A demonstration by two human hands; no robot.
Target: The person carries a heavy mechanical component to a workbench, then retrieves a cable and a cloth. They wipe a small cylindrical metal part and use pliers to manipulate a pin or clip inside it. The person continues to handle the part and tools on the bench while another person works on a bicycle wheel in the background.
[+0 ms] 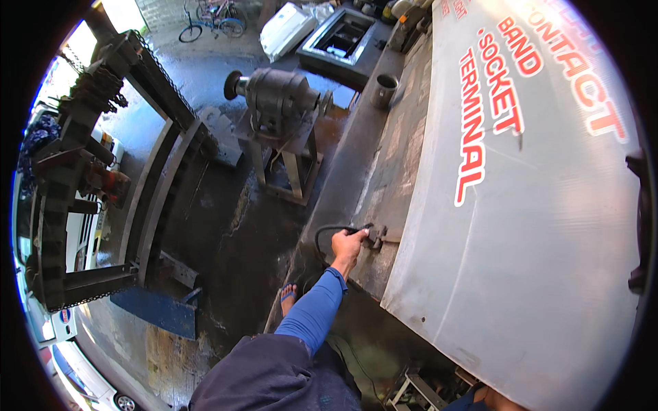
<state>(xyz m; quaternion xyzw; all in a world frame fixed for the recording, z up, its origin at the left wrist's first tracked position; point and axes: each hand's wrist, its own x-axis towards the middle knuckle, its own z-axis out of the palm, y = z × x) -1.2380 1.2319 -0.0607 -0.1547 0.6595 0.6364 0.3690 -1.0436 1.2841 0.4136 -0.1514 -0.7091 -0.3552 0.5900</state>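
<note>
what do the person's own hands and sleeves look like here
The left hand is bare, with no glove. A close-fitting blue sleeve covers the forearm, its cuff bunched short of the wrist. Above it is a loose, dark top. The right hand can't be made out.

Dark stained floor (216,222), grey wall (163,15), bright daylight.

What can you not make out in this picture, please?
All in the head view:
Left hand: its own back hides most fingertips and what exactly they grip by the dark fitting.
Right hand: not identifiable; the lower edge cuts off the area below the grey sheet.
Black cable: lower run lost in dark beside the blue sleeve.
</note>
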